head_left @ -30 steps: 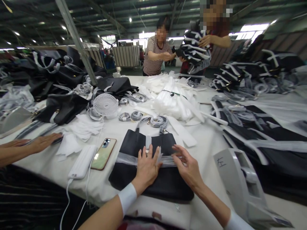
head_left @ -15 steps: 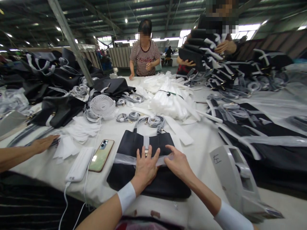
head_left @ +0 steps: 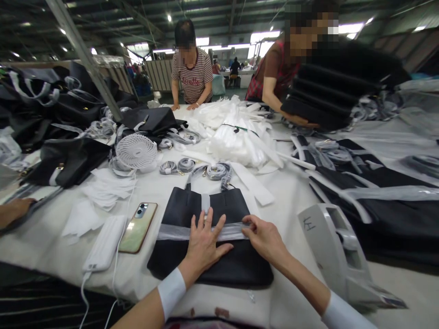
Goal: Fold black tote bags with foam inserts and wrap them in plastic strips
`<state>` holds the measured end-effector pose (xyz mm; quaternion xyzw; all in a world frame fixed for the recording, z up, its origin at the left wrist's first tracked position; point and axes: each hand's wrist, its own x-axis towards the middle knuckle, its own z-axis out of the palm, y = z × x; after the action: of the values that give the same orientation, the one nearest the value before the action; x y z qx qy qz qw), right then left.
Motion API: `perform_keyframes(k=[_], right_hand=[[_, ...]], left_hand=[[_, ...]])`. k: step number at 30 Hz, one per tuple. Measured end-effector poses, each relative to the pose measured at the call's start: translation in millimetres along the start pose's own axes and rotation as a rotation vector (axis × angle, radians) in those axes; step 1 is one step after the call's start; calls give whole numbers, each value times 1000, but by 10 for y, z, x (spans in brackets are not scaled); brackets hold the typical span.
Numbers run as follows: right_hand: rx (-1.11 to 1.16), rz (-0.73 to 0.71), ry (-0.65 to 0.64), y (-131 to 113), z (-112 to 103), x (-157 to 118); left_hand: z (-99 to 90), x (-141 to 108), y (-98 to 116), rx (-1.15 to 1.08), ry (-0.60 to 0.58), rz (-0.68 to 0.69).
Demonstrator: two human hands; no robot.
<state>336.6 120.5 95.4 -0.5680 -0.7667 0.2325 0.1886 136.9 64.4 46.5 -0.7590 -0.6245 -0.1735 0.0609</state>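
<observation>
A black handbag (head_left: pixel 236 265) lies flat on the white-covered table in front of me, its handles pointing away. Across its middle runs a translucent wrapping strip (head_left: pixel 228 233), and a short pale strip (head_left: pixel 205 201) covers the centre of its top edge. My left hand (head_left: pixel 203 241) rests on the bag with fingers spread, partly over the long strip. At the bag's right edge, my right hand (head_left: pixel 267 236) pinches the end of that strip between thumb and forefinger. Coiled, wrapped straps (head_left: pixel 219 171) lie just beyond the handles.
To the left are a phone (head_left: pixel 139 227), a corded white block (head_left: pixel 104 243), a white fan (head_left: pixel 136 151) and a co-worker's hand (head_left: pixel 15 212). A grey tape dispenser (head_left: pixel 338 256) stands right, near stacked black bags (head_left: pixel 398 214). Two people work across the table.
My right hand has moved slightly right to the bag's edge with the strip end. My left thumb has spread outward. The person at back right has swung the bag stack rightward.
</observation>
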Motion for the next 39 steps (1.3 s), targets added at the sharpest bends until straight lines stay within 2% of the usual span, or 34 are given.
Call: perform_keyframes(k=[3,5,9,10,12,16,20,23,25,26,29,33,39], right_hand=[[59,-8,4,63,21,17],[74,-27,16,87,36,17],[80,-55,33,117,63,0],[78,-55,34,121,71,-6],[74,-47,34,119,92,-21],[141,-27,55,97,117,-32],[520,69,54,234,-52,-12],[746,235,258,495,-275,-91],[730,291,402,648,-352,-207],[702,294,424,693,-351,-271],[653,266,356,682,-209,-414],[599,191,288,543,23,-442],[696,175,211,554,60,-458]], left_hand=[[-20,-22,-13,4,-8,35],[-39,-22,-15,16,-15,110],[-50,36,52,35,-112,442],[-44,50,90,37,-140,486],[-21,59,185,47,-164,466],[27,0,335,64,-121,347],[53,-40,355,70,-78,348],[75,-38,346,72,-50,351],[96,-40,346,73,-42,356],[107,-43,346,72,-40,361],[133,-54,345,68,-31,379],[145,-62,339,69,-3,391],[142,-62,338,72,18,399]])
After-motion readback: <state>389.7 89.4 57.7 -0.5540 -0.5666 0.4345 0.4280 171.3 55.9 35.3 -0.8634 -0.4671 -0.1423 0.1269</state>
